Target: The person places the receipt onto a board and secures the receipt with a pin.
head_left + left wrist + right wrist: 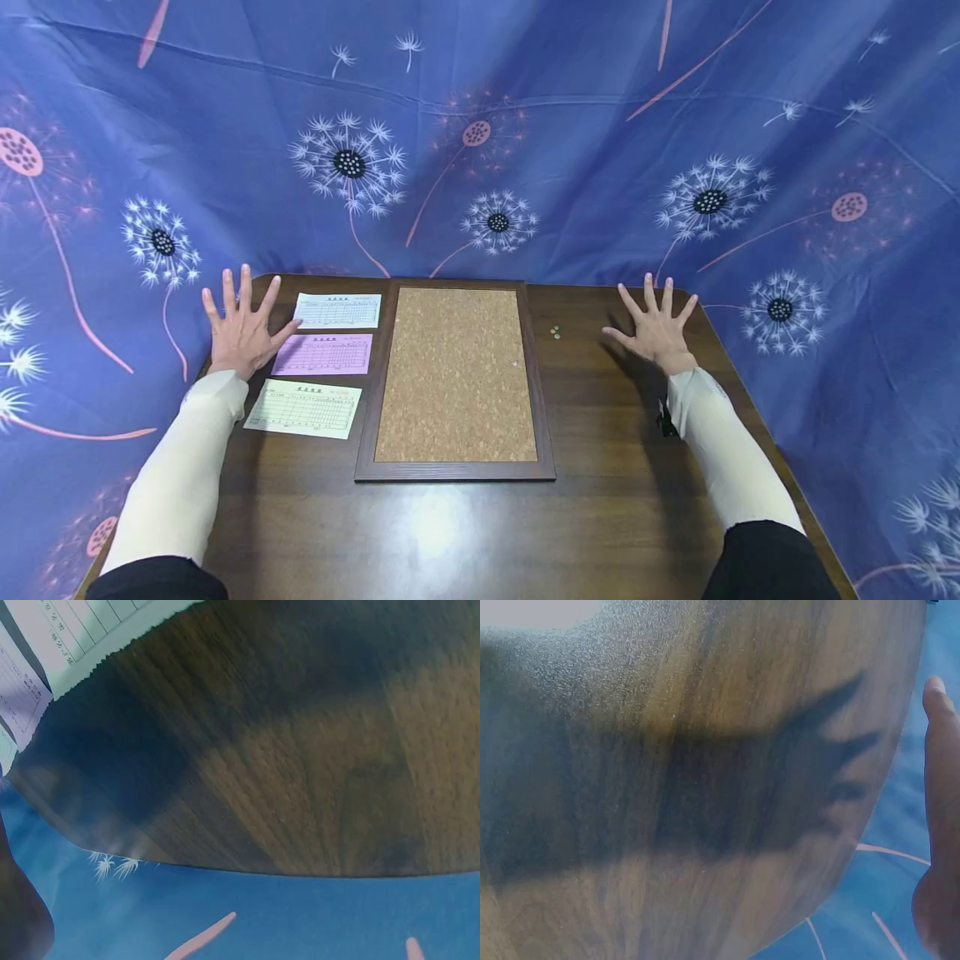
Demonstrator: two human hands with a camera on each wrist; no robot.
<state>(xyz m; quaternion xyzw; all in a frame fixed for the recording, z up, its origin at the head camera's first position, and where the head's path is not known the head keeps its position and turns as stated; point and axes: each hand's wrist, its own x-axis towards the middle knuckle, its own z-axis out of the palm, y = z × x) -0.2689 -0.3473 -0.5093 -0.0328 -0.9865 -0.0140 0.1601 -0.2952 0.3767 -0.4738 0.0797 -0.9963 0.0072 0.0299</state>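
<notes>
In the head view my left hand (243,333) is spread wide at the table's left side, its thumb tip near the white form slip (339,311) and the pink form slip (322,355). Below them lies a pale green form slip (303,408). A cork board (457,375) in a dark wooden frame lies mid-table. My right hand (657,332) has its fingers splayed above the right side and holds nothing. Several small coloured pieces (555,332), too small to identify, lie between the board and that hand. The right wrist view shows the right thumb (939,765) and the hand's shadow.
The brown wooden table (600,500) has a rounded far edge. Blue cloth (570,167) with a dandelion print hangs behind it and on both sides. A small black object (665,419) is partly hidden by the right forearm.
</notes>
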